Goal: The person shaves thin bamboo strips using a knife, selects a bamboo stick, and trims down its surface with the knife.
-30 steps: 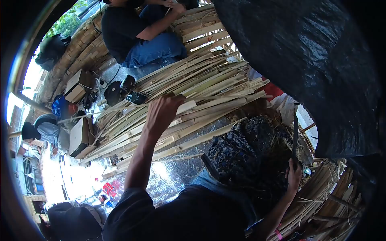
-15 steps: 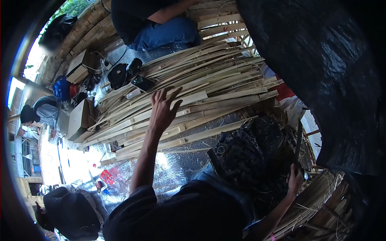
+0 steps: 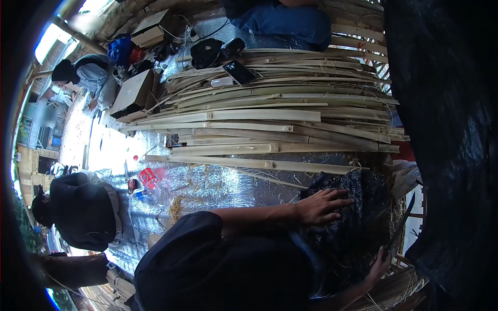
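Note:
My left hand reaches across with its fingers spread, palm down over a dark patterned cloth that lies on my lap. My right hand, at the lower right, is closed around the handle of a long knife. Its dark blade points up and away beside the cloth. Beyond the cloth lies a wide layer of split bamboo strips, side by side. A single strip lies nearest to my left hand, its right end near the cloth's far edge.
Silvery sheeting covers the floor. A phone and a black pouch rest by the strips, near cardboard boxes. Other people sit at the far side and left. Black sheeting hangs at the right.
My left hand has come down from above the bamboo strips to the cloth on my lap. The knife stays in my right hand, its blade now more tilted. The view has turned.

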`<action>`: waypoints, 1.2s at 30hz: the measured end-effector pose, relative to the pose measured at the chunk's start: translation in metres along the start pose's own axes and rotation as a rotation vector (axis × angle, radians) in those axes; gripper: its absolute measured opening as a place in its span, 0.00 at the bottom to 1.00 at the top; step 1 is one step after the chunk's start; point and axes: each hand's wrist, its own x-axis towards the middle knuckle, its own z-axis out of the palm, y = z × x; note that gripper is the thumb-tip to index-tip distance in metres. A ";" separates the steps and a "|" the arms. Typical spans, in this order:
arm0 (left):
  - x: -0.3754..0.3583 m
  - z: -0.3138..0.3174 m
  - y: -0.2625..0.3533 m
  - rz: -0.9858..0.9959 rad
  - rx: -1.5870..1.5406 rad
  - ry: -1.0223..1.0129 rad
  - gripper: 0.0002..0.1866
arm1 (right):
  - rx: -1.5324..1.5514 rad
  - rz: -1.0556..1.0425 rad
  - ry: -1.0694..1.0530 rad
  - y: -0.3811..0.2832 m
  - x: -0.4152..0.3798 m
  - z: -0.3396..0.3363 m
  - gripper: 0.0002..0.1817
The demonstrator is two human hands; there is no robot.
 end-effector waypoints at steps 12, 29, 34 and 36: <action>-0.043 -0.101 -0.055 -0.211 0.605 0.638 0.16 | 0.027 -0.254 0.126 -0.004 -0.025 -0.032 0.25; -0.054 -0.199 -0.101 -0.348 0.758 0.449 0.07 | 0.007 -0.029 0.129 0.011 -0.018 -0.006 0.30; -0.050 -0.222 -0.082 -0.380 0.376 0.377 0.10 | -0.116 -0.013 0.066 0.001 -0.021 -0.009 0.31; -0.046 -0.233 -0.074 -0.423 0.322 0.345 0.11 | -0.141 -0.021 0.075 0.002 -0.020 -0.008 0.31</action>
